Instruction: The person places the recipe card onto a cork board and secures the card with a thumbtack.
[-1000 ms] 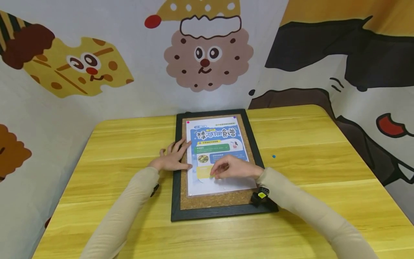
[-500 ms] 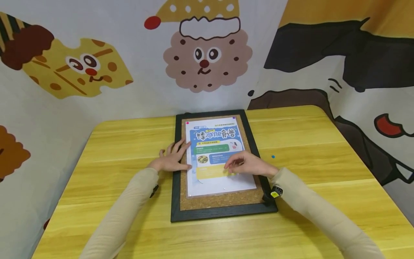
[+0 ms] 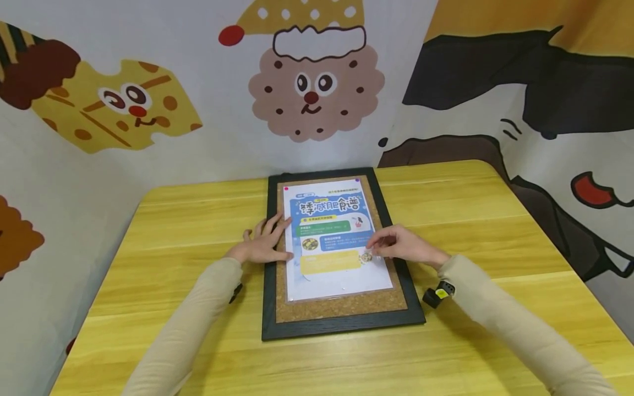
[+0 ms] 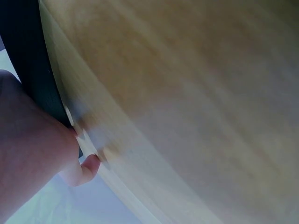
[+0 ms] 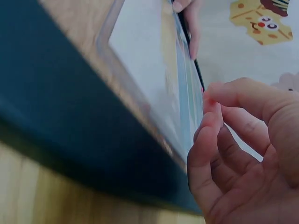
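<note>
A black-framed cork board (image 3: 342, 305) lies on the table, bearing a printed sheet (image 3: 322, 286) in a clear sleeve. Fingers spread, my left hand (image 3: 261, 242) rests over the board's left edge and the sheet's margin. In the left wrist view that hand (image 4: 39, 154) shows beside the dark frame (image 4: 35, 70). My right hand (image 3: 403, 245) hovers at the sheet's right side, its fingers loosely curled. Thumb and index tips come together in the right wrist view of that hand (image 5: 247, 140), with no object showing between them. A pink pushpin (image 3: 286, 188) and a purple pushpin (image 3: 357, 180) sit at the sheet's top corners.
The board lies on a yellow wood-grain table (image 3: 193, 220), near its far edge. Behind it stands a white wall covering (image 3: 213, 159) printed with cartoon food. A dark wrist device (image 3: 435, 296) hangs under the right sleeve, just off the board's right edge.
My right hand has moved right across the sheet to its right edge, uncovering the yellow panel and a small picture. It now hides the blue dot on the table. My left hand stays put.
</note>
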Tool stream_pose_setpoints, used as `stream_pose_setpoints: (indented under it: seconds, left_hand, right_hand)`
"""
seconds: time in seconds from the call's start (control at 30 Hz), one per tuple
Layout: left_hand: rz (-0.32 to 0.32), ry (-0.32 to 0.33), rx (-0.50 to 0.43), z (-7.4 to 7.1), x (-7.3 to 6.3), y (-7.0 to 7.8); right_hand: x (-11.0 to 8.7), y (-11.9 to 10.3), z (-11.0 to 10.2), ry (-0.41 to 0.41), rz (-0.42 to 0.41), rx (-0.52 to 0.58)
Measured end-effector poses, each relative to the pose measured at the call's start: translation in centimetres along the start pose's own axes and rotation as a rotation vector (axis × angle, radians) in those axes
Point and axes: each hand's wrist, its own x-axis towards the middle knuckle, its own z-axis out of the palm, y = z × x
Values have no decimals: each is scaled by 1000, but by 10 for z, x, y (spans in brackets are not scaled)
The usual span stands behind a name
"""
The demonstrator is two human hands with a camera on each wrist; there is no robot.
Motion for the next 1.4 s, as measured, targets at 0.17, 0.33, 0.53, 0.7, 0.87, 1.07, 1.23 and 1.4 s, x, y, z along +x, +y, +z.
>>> stream_pose_setpoints:
  seconds: [0.17, 0.33, 0.53, 0.7, 0.87, 1.07, 1.23, 1.4]
  left_hand:
    - [-3, -1, 5, -1, 0, 1]
    - [-5, -7, 6, -1, 1, 1]
    - [-4, -8, 6, 0, 0, 0]
    - [-2, 0, 0, -1, -1, 2]
    - [-8, 1, -4, -2, -3, 4]
    - [-4, 4, 4, -1, -1, 2]
    - [-1, 2, 4, 0, -1, 2]
    - [-4, 0, 0, -1, -3, 4]
  right_hand:
    - [-10, 7, -10, 77, 56, -21]
    - [-19, 12, -18, 132, 88, -45]
    - [-29, 19, -29, 198, 128, -34]
    - [-38, 23, -40, 261, 118, -35]
    - [-46, 26, -49, 296, 118, -45]
    - [-52, 34, -54, 313, 147, -59]
    - [-55, 41, -56, 310, 180, -70]
    - [-58, 51, -56, 317, 206, -100]
